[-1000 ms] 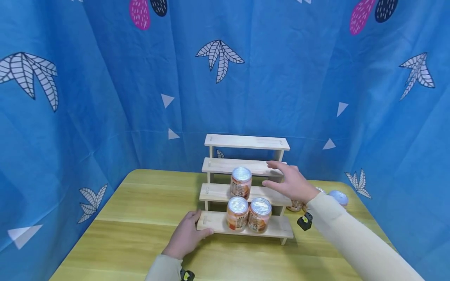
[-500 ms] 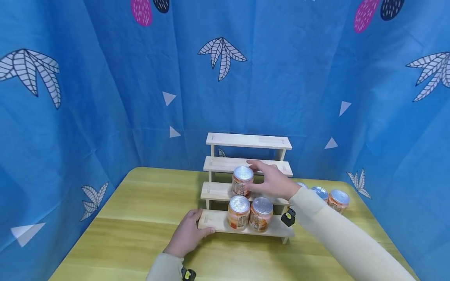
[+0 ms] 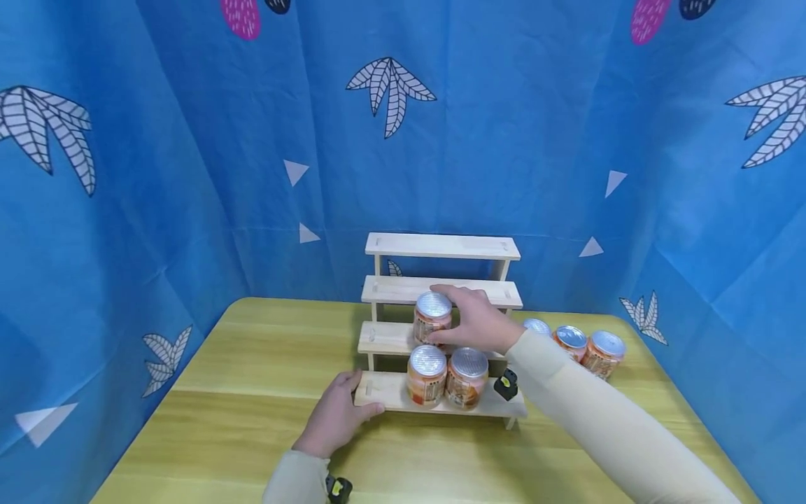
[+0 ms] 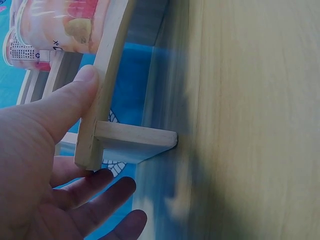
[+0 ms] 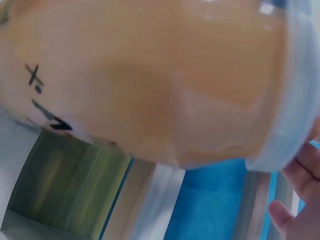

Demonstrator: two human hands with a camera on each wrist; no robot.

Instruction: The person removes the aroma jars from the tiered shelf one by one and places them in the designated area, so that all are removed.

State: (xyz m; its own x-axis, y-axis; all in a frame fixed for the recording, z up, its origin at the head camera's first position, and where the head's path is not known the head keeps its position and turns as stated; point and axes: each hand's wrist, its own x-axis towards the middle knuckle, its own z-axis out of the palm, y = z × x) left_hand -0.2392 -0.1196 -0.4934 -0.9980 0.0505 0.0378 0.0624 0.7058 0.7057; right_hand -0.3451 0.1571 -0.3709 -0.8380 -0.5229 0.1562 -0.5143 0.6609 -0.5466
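A four-tier wooden display rack (image 3: 392, 389) stands on the table. My left hand (image 3: 336, 416) holds the left end of its lowest shelf, thumb above and index finger beneath, as the left wrist view shows. On the second shelf from the bottom is a silver-lidded fruit jar (image 3: 432, 320); my right hand (image 3: 476, 322) grips it from the right, thumb in front and fingers behind. Two similar jars, a left one (image 3: 426, 381) and a right one (image 3: 467, 381), sit side by side on the lowest shelf. A close jar (image 5: 150, 85) hides much of the right wrist view.
Several more jars (image 3: 602, 353) stand on the table (image 3: 271, 350) to the right of the rack, partly behind my right sleeve. A blue patterned curtain (image 3: 504, 140) surrounds the table at the back and sides. The upper two shelves (image 3: 441, 245) bear no jars.
My right hand has moved left from beside the rack to the jar on the second shelf and closed around it. My left hand stays on the lowest shelf's end.
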